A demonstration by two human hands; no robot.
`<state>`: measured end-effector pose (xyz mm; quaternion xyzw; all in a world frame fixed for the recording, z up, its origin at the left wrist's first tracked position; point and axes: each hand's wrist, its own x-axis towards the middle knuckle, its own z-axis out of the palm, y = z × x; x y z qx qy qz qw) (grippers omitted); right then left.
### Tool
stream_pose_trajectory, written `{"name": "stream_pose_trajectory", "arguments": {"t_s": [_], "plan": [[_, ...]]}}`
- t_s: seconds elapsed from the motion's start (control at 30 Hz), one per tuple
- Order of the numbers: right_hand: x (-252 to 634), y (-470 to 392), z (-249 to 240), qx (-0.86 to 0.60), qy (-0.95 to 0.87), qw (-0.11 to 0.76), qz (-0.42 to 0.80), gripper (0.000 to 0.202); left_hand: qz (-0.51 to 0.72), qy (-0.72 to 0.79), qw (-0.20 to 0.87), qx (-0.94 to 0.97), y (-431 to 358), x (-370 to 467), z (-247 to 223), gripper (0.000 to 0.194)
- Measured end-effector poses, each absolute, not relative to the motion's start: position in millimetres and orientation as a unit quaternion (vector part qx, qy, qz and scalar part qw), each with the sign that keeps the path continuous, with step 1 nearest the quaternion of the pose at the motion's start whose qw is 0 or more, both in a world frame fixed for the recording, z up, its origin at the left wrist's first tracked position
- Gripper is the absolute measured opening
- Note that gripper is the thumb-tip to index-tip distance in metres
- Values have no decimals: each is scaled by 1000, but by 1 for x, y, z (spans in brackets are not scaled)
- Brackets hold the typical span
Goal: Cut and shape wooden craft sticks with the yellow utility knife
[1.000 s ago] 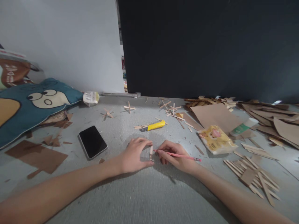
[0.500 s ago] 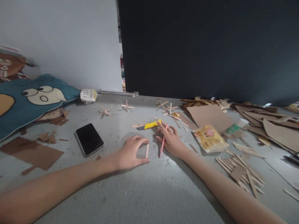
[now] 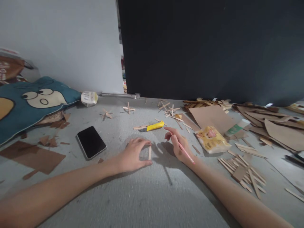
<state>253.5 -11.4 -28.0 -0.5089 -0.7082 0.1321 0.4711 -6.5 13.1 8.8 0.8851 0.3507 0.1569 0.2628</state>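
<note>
My left hand (image 3: 134, 155) rests on the table with thumb and fingers at the two ends of a short flat wooden stick (image 3: 149, 152), holding it on the tabletop. In my right hand (image 3: 178, 144) is a slim pink pen (image 3: 185, 152), pinched near its far end and slanting back over the wrist. This hand is raised a little, and its shadow falls to the left. A yellow utility knife (image 3: 154, 126) with its blade out lies just beyond both hands, its blade by a couple of wooden sticks (image 3: 139, 128).
Left are a black-screened phone (image 3: 91, 142), brown cardboard (image 3: 30, 156) and a blue cushion (image 3: 45, 104). Small stick crosses (image 3: 129, 108) stand behind. To the right lie a yellow tissue pack (image 3: 212, 139), a glue stick (image 3: 237, 127) and a pile of wooden sticks (image 3: 251, 180).
My right hand has lifted from beside the knife and moved slightly right. The pink pen has swung from near upright to slanting back over the wrist. My left hand stays put.
</note>
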Motion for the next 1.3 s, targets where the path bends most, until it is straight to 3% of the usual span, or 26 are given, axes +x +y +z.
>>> {"name": "stream_pose_trajectory", "arguments": {"t_s": [0.13,0.3,0.6,0.97,1.3], "plan": [[243,-30,-25,-451,-701,493,249,41,153,359,257,884,12,-5,9,65],[234,-45,-14,-405,-703,426,400,27,159,347,257,888,12,-6,6,63],[232,-46,-18,-437,-746,387,321,19,156,339,288,882,13,-8,5,66],[230,-43,-17,-465,-659,357,472,25,150,340,301,878,14,-10,5,68],[228,-40,-22,-460,-651,352,490,26,145,344,299,878,12,-8,9,66]]}}
